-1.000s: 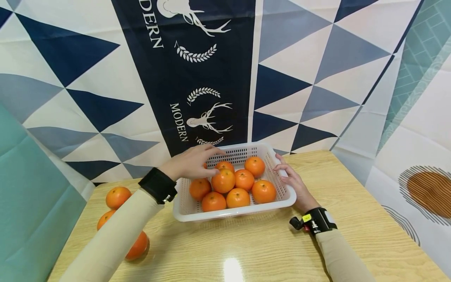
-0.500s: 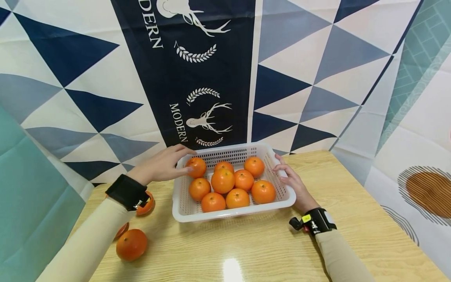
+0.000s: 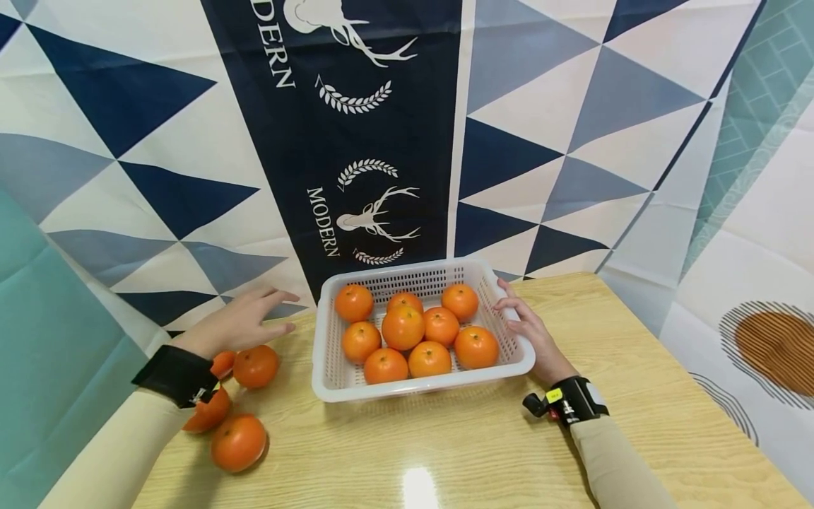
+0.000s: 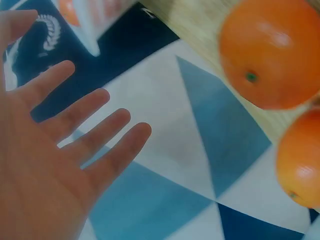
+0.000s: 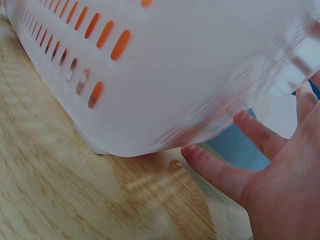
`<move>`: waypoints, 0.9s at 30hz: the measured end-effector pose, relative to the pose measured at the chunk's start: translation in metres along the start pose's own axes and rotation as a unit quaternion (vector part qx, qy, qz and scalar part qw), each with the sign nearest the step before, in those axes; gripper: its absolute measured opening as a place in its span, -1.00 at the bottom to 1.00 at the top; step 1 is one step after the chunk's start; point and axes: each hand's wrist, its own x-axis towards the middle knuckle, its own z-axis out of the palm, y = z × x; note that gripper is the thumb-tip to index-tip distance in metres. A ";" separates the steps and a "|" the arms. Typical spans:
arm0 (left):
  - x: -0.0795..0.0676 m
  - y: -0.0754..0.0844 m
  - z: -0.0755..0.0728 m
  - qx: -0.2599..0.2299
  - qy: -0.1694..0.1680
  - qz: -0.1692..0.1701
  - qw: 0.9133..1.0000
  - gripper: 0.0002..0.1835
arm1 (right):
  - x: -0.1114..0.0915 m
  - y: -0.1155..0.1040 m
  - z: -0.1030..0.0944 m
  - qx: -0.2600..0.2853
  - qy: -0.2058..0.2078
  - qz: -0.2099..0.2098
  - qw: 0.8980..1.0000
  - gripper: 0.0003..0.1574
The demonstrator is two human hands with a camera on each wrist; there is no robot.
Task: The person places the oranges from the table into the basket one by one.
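Observation:
A white plastic basket point(image 3: 407, 391) with slotted walls stands on the table and holds several oranges point(image 3: 429, 358), one of them lying on top of the others. At its right end my right hand point(image 3: 531, 331) grips the rim, with fingertips touching the outer wall point(image 5: 150, 100) in the right wrist view. My left hand point(image 3: 244, 322) hovers left of the basket with fingers spread and nothing in them. Just below that hand lies an orange point(image 3: 256, 366) on the table. Two more oranges, partly hidden by the wrist, and a nearer orange point(image 3: 238, 442) lie beside it.
The light wooden table point(image 3: 483, 445) meets a patterned cloth wall point(image 3: 381, 141) right behind the basket. A teal panel point(image 3: 63, 367) borders the table on the left. White cloth point(image 3: 718, 339) hangs along the right side.
My left hand has drawn back leftward from inside the basket to above the loose oranges, uncovering an orange in the basket's back left corner. My right hand and the basket stay put.

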 end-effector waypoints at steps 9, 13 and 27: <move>-0.026 -0.028 0.004 -0.004 0.014 -0.036 0.999 -0.25 | -0.003 0.002 0.001 0.006 0.003 -0.004 1.000 -0.68; -0.032 -0.030 0.009 -0.009 0.006 -0.053 0.999 -0.23 | -0.003 0.001 0.002 0.002 0.003 -0.010 1.000 -0.67; -0.036 -0.038 0.049 -0.025 -0.024 -0.029 0.999 -0.25 | 0.000 0.001 -0.001 -0.004 -0.002 -0.009 1.000 -0.68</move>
